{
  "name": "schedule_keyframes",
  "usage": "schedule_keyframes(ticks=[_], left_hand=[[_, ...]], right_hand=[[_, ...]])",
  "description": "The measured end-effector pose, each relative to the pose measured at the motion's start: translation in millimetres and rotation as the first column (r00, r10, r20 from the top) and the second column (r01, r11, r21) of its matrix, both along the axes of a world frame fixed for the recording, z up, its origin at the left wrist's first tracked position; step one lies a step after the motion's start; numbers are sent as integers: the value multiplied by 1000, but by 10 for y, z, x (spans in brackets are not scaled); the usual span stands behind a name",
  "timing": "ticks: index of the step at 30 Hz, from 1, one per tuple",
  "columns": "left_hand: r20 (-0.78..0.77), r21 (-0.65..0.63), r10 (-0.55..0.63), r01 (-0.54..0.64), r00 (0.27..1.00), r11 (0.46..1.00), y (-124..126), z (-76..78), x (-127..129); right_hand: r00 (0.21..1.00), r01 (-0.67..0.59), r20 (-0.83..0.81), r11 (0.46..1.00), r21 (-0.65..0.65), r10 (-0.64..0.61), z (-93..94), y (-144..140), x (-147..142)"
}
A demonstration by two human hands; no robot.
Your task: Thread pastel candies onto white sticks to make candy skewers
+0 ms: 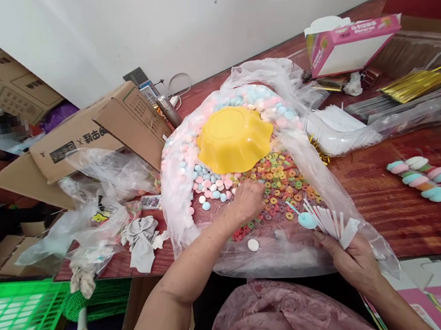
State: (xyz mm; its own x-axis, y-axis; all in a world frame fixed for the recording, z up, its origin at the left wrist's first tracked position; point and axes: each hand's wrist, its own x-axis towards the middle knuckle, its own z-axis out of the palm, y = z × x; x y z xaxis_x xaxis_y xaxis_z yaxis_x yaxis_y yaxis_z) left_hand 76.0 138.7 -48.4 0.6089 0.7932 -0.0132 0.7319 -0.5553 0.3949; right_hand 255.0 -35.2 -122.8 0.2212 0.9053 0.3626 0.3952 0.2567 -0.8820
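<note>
Left hand (247, 199): fingers curled into ring candies (280, 183) | right hand (352, 255): gripped fanned sticks (329, 221), one blue candy (307, 220) threaded | finished skewers (434, 177) lay far right; loose sweets remained plentiful.

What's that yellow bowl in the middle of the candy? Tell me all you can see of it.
The yellow bowl looks like glossy plastic with a wavy, scalloped rim. It lies upside down, its base facing up, on the heap of pink, blue and white candies inside the open clear plastic bag. Neither hand touches it.
</note>
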Motion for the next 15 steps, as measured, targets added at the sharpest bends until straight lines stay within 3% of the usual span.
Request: schedule_keyframes(ticks=[4,6,8,10,12,15], left_hand=[[77,-13,13,-12,997,1000,-133,45,-5],[261,-148,119,-82,958,986,-216,99,-40],[520,-433,325,-84,790,897,-331,164,-103],[657,-658,540,50,527,751,-471,224,-181],[687,-717,645,168,333,677,-613,265,-256],[677,-733,724,215,132,645,-781,272,-341]], right_hand=[[999,-12,45,999,51,10,57,22,-15],[997,-23,72,996,87,17,99,34,-26],[992,-47,119,993,111,33,138,45,-34],[981,-93,181,989,119,70,170,55,-43],[965,-148,233,982,114,118,193,64,-57],[943,-202,293,973,115,161,213,65,-93]])
